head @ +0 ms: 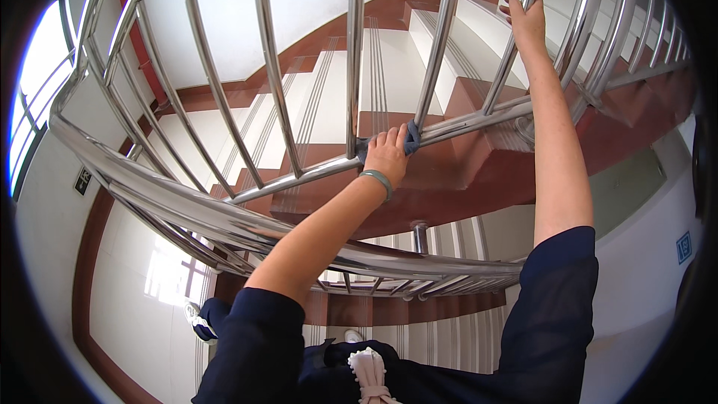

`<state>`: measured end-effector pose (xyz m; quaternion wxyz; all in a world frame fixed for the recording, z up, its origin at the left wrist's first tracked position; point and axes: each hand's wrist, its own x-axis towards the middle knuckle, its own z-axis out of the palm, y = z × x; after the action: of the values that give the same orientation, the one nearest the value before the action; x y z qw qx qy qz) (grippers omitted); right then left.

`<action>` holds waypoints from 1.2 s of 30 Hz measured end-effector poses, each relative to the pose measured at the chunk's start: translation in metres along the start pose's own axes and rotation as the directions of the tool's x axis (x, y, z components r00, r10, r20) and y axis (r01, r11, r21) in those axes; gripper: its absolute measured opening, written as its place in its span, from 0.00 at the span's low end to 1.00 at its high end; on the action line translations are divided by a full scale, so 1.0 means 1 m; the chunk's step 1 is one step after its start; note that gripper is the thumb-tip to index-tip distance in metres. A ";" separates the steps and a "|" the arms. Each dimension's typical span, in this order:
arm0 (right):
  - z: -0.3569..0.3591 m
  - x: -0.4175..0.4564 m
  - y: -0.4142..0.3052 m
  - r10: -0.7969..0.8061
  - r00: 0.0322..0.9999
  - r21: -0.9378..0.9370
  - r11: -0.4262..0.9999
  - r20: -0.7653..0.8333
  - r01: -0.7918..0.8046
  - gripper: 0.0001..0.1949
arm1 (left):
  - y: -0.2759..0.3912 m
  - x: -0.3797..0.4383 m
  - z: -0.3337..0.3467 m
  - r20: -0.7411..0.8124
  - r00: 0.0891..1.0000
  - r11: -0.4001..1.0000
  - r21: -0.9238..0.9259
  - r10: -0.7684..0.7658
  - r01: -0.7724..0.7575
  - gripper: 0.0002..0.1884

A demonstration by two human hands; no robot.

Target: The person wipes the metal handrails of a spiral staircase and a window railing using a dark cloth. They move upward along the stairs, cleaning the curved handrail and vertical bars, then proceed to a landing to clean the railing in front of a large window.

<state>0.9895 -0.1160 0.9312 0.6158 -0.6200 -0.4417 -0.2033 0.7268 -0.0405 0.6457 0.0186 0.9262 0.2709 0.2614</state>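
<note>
My left hand [388, 151] presses a dark blue-grey cloth [413, 137] around the lower rail [328, 169] of a stainless-steel stair railing. The cloth lies between two upright bars, and part of it is hidden under my fingers. A green bangle [378, 180] circles my left wrist. Higher up and to the right, my right hand [528, 19] grips an upright metal bar [507, 62] of the same railing. My left arm reaches over the broad curved handrail [224, 224] nearer to me.
White stair treads [387, 67] with grooved strips and red-brown edging curve upward behind the bars. More steps [449, 336] lie below, by my white shoes [197, 320]. A window [39, 90] is at the left, near a red pipe [143, 50]. Small signs [684, 247] hang on the walls.
</note>
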 end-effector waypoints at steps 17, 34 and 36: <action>-0.002 -0.016 -0.018 0.023 0.996 -0.088 0.996 -0.084 -0.030 0.33 | -0.044 -0.034 -0.090 0.155 0.899 0.613 -0.684 -0.409 0.397 0.17; 0.072 -0.045 -0.190 -0.552 0.800 0.163 0.789 -0.234 0.592 0.28 | 0.003 0.173 -0.281 -0.709 0.696 0.960 -0.259 -0.113 -0.108 0.35; 0.086 -0.039 -0.218 -0.461 0.883 0.257 0.845 -0.093 0.468 0.33 | -0.006 0.170 -0.271 -0.741 0.651 0.953 -0.290 -0.166 -0.086 0.40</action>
<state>0.7698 -0.0785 1.0136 0.6335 -0.4013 -0.5937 -0.2919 0.7115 0.0222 0.9592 0.0496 0.7119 0.2316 0.6611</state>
